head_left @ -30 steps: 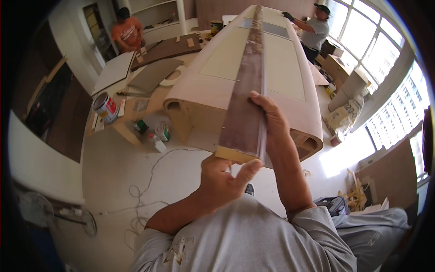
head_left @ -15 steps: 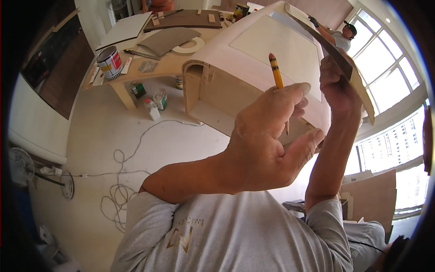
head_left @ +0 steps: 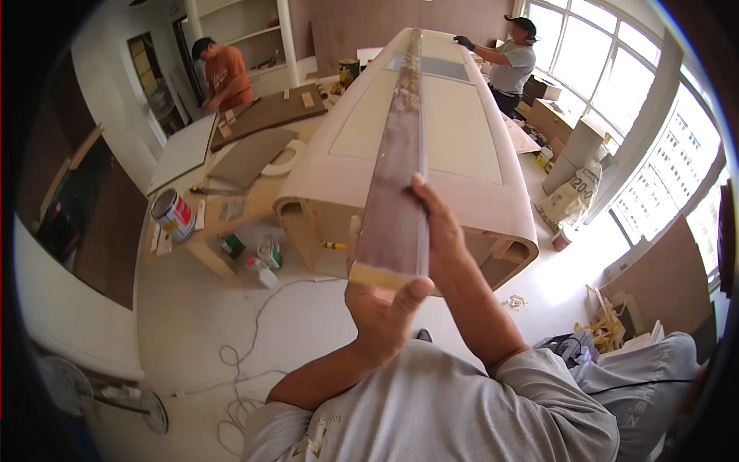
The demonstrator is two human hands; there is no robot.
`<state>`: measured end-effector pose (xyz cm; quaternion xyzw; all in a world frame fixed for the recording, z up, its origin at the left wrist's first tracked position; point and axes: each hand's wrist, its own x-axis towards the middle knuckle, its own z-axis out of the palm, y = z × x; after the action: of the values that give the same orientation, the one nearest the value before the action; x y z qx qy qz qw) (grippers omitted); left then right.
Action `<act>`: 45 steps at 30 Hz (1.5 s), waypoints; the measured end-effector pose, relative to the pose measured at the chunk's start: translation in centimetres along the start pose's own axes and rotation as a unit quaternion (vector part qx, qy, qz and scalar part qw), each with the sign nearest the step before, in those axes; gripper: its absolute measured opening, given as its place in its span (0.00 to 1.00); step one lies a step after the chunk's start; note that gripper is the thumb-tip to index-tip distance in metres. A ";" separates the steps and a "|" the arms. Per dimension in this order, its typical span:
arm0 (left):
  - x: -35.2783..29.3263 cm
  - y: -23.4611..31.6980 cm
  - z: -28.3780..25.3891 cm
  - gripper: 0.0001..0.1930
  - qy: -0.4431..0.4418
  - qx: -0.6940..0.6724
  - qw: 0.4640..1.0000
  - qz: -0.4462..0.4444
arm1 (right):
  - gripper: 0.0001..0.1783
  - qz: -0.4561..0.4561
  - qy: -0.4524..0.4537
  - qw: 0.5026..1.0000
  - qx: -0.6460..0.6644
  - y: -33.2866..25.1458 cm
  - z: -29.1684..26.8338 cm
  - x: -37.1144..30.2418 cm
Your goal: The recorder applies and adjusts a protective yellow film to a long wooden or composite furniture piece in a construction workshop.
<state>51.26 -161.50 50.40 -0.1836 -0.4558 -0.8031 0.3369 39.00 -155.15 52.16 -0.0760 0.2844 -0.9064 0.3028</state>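
A long flat strip (head_left: 391,192), greyish purple with a yellowish near end, points away from me above a big pale bench-like piece (head_left: 477,204). My left hand (head_left: 377,316) is closed around its near end from below, thumb at the end edge and fingers partly hidden behind. A yellow pencil (head_left: 333,246) sticks out to the left beside those fingers; the strip hides its other end. Along the strip's right edge, my right hand (head_left: 445,227) grips it with the thumb up. The pale piece has rounded, hollow near corners and inset cream panels.
At left, a wooden worktable (head_left: 262,202) carries a paint can (head_left: 174,215), boards and a tape roll (head_left: 285,156). A cable (head_left: 258,323) loops over the floor. One person (head_left: 227,77) stands far left; another (head_left: 514,61) touches the pale piece's far right. A sack (head_left: 573,192) stands right.
The strip has swung from the upper right to the middle, pointing away. My left hand has moved from free air onto its near end, the pencil still with it. The view has shifted too.
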 end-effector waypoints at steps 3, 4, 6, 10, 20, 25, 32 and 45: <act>0.6 0.1 0.5 0.41 0.068 0.185 0.977 -0.086 | 0.23 0.000 -0.017 0.999 0.046 1.2 -1.8 0.2; 0.5 0.0 0.4 0.41 0.062 0.188 0.977 -0.085 | 0.22 0.024 -0.048 0.995 0.081 1.6 -2.3 0.3; 0.5 -0.3 0.1 0.39 0.005 0.255 0.966 -0.029 | 0.23 0.025 -0.061 0.993 0.097 1.7 -3.1 0.4; 2.3 1.5 -0.7 0.40 -0.174 0.434 0.884 0.003 | 0.30 0.019 -0.128 0.990 0.060 0.8 -4.8 1.2; 3.3 1.7 0.7 0.30 -0.429 0.585 0.687 0.053 | 0.43 -0.025 -0.067 0.995 -0.062 -2.8 -3.1 -1.8; 3.3 1.4 0.5 0.23 -0.476 0.666 0.566 0.098 | 0.35 0.072 -0.085 0.990 0.090 -1.3 -5.1 -2.3; 3.0 0.3 0.0 0.25 -0.517 0.645 0.559 0.063 | 0.34 0.107 -0.009 0.992 0.059 -0.4 -6.0 -5.0; 3.1 -1.1 0.6 0.28 -0.489 0.631 0.600 0.057 | 0.29 0.080 0.008 0.991 0.106 -1.2 -6.9 -4.0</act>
<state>48.28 -161.75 51.94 -0.3164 -0.9342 -0.0849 0.1411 39.48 -148.77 47.27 -0.0130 0.1940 -0.9050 0.3783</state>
